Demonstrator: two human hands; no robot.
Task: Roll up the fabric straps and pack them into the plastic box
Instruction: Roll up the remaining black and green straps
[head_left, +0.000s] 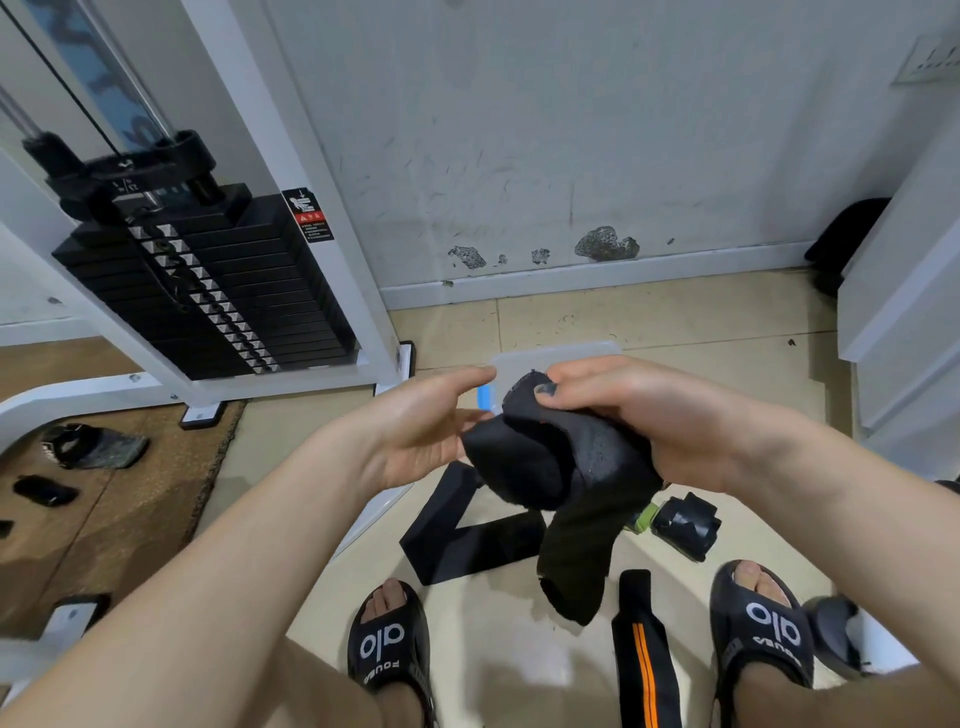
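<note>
A person in black slides stands over a tiled floor beside a weight stack on a white machine frame, working a black fabric strap between two bare hands. Far to the left of the grip, small dark items lie on a brown mat at the foot of the frame. The left hand is spread, palm turned toward the strap, its fingers straight and loose, with the fingertips at the left edge of the fabric; whether they press on it cannot be told. Just to its right, the strap is partly coiled in mid-air, a loose tail hanging below the grip toward the floor. The right hand grips the coil, thumb pressed over its upper edge and fingers curled round the far side. Directly beyond the hands, partly hidden by them, sits the clear plastic box with a blue clasp. Below the grip a flat black strap lies folded in a zigzag on the tiles; lower right of it lie an orange-striped strap and a rolled black strap.
</note>
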